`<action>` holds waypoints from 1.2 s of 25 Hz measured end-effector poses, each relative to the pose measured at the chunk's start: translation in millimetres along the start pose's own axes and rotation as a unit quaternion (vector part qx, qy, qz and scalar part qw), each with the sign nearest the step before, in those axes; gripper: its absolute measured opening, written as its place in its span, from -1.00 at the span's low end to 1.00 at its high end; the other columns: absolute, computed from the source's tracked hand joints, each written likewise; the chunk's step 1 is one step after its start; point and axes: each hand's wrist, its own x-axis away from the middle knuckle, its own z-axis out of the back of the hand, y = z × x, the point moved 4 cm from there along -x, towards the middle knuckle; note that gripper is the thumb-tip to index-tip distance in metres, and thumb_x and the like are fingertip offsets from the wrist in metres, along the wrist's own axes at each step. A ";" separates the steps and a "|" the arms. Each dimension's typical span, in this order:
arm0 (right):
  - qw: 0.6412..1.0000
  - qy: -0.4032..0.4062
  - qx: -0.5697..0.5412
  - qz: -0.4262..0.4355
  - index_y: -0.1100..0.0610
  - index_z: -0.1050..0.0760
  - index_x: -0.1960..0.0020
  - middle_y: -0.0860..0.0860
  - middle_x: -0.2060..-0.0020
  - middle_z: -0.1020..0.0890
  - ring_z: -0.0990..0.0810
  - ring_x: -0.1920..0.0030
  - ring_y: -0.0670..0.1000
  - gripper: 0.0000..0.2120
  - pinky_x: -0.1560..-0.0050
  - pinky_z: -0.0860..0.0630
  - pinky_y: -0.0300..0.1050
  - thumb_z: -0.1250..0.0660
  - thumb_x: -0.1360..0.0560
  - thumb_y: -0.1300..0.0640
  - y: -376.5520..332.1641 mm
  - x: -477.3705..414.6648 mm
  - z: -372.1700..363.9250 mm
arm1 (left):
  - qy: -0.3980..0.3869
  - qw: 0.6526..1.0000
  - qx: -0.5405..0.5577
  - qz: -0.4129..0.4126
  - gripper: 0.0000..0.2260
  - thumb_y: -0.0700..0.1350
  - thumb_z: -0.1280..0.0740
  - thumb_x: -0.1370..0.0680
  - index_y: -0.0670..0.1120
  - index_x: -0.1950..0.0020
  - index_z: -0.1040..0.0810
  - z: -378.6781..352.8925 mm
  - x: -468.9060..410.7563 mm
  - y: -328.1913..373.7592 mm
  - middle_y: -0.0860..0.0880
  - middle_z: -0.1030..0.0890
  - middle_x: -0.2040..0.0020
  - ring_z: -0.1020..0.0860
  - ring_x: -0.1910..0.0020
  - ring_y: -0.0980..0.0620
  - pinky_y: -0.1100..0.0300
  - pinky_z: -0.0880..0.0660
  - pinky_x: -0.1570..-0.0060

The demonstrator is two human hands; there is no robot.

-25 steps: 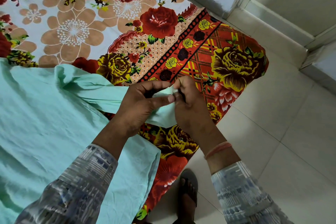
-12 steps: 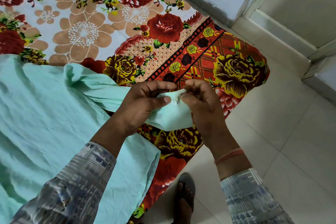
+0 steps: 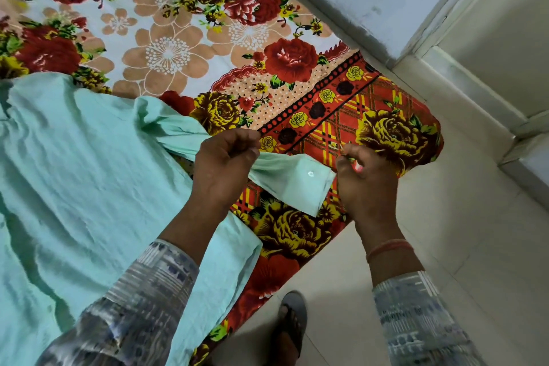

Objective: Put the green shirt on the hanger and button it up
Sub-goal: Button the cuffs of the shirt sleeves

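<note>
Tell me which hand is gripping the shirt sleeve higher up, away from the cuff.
The left hand: it bunches the green shirt sleeve above the buttoned cuff, while the right hand pinches the cuff's end.

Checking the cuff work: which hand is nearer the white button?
Right. The right hand pinches the cuff edge just beside the white button; the left hand grips the sleeve farther back.

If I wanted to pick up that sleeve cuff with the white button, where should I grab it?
Probably by the cuff's free end edge, coming from the right, where the right hand already is. That edge lies flat and open on the floral bedsheet, while the left hand bunches the sleeve behind the button.
</note>
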 end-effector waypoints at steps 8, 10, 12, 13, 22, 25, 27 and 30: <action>0.964 -0.098 -0.097 0.226 0.07 -0.70 -0.24 -0.04 -0.16 -0.76 -0.68 -0.21 -0.04 -0.74 -0.27 -0.60 0.02 -0.36 -0.61 0.04 -151.9 75.4 -93.2 | 0.073 0.995 0.059 0.017 -0.78 -0.25 -0.47 -0.56 0.02 -0.11 -0.77 92.7 30.1 14.9 0.01 -0.79 -0.02 -0.75 0.00 0.03 0.07 -0.68 0.02; 0.953 -0.103 -0.089 0.272 0.09 -0.70 -0.24 -0.01 -0.15 -0.76 -0.69 -0.21 0.01 -0.74 -0.26 -0.59 0.03 -0.38 -0.60 0.07 -177.8 101.1 -122.6 | 0.110 0.993 0.050 0.012 -0.78 -0.28 -0.47 -0.57 -0.03 -0.14 -0.76 137.6 38.4 5.9 0.01 -0.79 -0.02 -0.75 -0.01 0.07 0.11 -0.64 -0.02; 0.940 -0.116 -0.075 0.312 0.11 -0.70 -0.23 0.00 -0.14 -0.76 -0.69 -0.20 0.05 -0.75 -0.26 -0.59 0.05 -0.39 -0.59 0.08 -198.2 137.9 -160.5 | 0.146 0.988 0.055 0.018 -0.78 -0.26 -0.46 -0.57 -0.05 -0.17 -0.75 191.6 52.5 -16.4 0.01 -0.79 -0.03 -0.75 -0.05 0.05 0.09 -0.64 -0.07; 0.934 -0.131 -0.072 0.324 0.10 -0.70 -0.23 -0.01 -0.15 -0.76 -0.69 -0.20 0.05 -0.75 -0.26 -0.59 0.06 -0.39 -0.59 0.09 -205.1 161.0 -180.9 | 0.162 0.985 0.058 0.026 -0.78 -0.24 -0.46 -0.57 -0.05 -0.18 -0.74 219.2 63.4 -30.0 0.00 -0.79 -0.04 -0.75 -0.07 0.04 0.07 -0.64 -0.08; 0.839 -0.445 -0.052 0.308 0.06 -0.72 -0.12 -0.05 0.04 -0.77 -0.70 0.12 -0.12 -0.81 -0.03 -0.65 -0.21 -0.52 -0.51 0.19 -248.1 432.1 -346.8 | 0.395 0.908 0.051 0.127 -0.80 -0.20 -0.47 -0.52 0.05 -0.07 -0.75 489.2 237.7 -162.5 0.05 -0.75 0.09 -0.68 0.11 0.09 0.04 -0.62 -0.01; 0.780 -0.547 0.047 0.299 0.03 -0.72 -0.06 -0.06 0.16 -0.75 -0.73 0.16 -0.07 -0.82 0.00 -0.65 -0.19 -0.54 -0.47 0.17 -248.7 505.8 -382.2 | 0.466 0.865 -0.031 0.185 -0.80 -0.13 -0.55 -0.48 0.09 -0.06 -0.73 550.7 307.4 -191.6 0.09 -0.67 0.23 -0.63 0.23 0.10 0.08 -0.59 0.04; 0.716 -0.606 0.136 0.317 0.00 -0.68 -0.13 -0.07 0.11 -0.73 -0.72 0.07 -0.02 -0.68 -0.03 -0.63 -0.14 -0.59 -0.40 0.03 -242.1 548.3 -395.4 | 0.480 0.841 -0.065 0.242 -0.78 -0.08 -0.58 -0.47 0.09 -0.10 -0.70 574.4 349.8 -212.8 0.09 -0.64 0.22 -0.63 0.21 0.07 0.08 -0.57 0.08; 0.652 -0.648 0.212 0.333 -0.10 -0.59 -0.28 -0.10 -0.08 -0.75 -0.72 -0.11 -0.01 -0.46 -0.16 -0.66 -0.01 -0.59 -0.34 -0.16 -228.3 593.0 -404.8 | 0.470 0.843 0.000 0.262 -0.80 -0.07 -0.57 -0.48 0.08 -0.08 -0.72 581.7 390.9 -245.1 0.04 -0.68 0.20 -0.66 0.20 -0.02 -0.04 -0.63 0.11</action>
